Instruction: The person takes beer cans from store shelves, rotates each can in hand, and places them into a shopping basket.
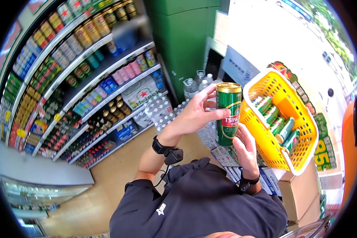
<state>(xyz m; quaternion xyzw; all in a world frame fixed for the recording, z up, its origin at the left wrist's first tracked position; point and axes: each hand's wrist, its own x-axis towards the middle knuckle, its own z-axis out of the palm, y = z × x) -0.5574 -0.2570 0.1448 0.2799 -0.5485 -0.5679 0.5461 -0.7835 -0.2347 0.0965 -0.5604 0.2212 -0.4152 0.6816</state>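
A tall green beer can (227, 131) with a gold top and a red label reading "TSINGT…" is upright in front of me. My left hand (196, 111) grips its upper part from the left, with the thumb across the front. Low on the can's right side, the fingers and thumb of my right hand (246, 146) close around it near the base. Just right of the can, a yellow plastic basket (268, 154) holds several green cans (277, 124) lying on their sides. Part of each hand's grip is hidden behind the can.
Shelves (83, 59) of drink cans line the left wall. A green pillar (178, 43) stands ahead, with clear plastic bottles (191, 87) at its foot. Cardboard boxes (299, 190) sit under and beside the basket. Tiled floor (111, 174) shows at my left.
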